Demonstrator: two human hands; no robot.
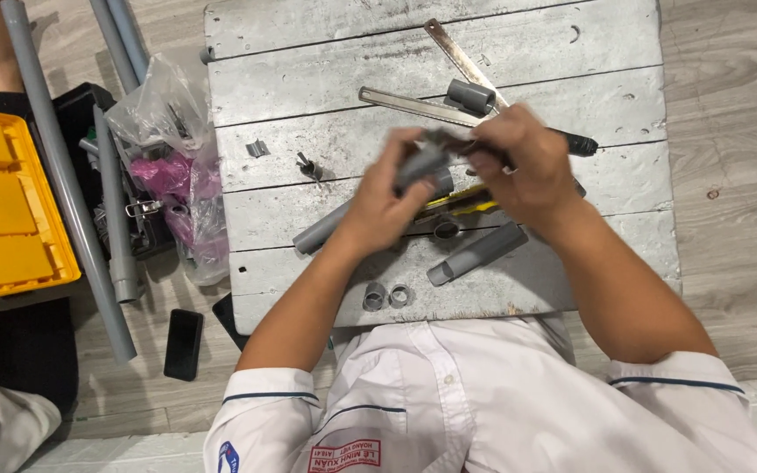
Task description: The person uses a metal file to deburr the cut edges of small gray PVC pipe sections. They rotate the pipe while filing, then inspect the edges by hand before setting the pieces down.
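Observation:
My left hand (385, 200) grips a short grey pipe fitting (422, 164) above a grey-painted wooden table (571, 52). My right hand (523, 165) holds a dark tool (578, 143) against that fitting; its black handle sticks out to the right. Below the hands lie a long grey pipe (317, 232), a yellow-and-black tool (462, 203) and a short grey pipe piece (477, 254). Two small grey rings (385, 296) sit near the table's front edge.
A hacksaw blade (413, 105), a metal strip (459, 58) and a grey coupling (470, 95) lie at the back. Left on the floor: long grey pipes (67, 188), a yellow toolbox (6, 206), a plastic bag (173, 149), a black phone (184, 343).

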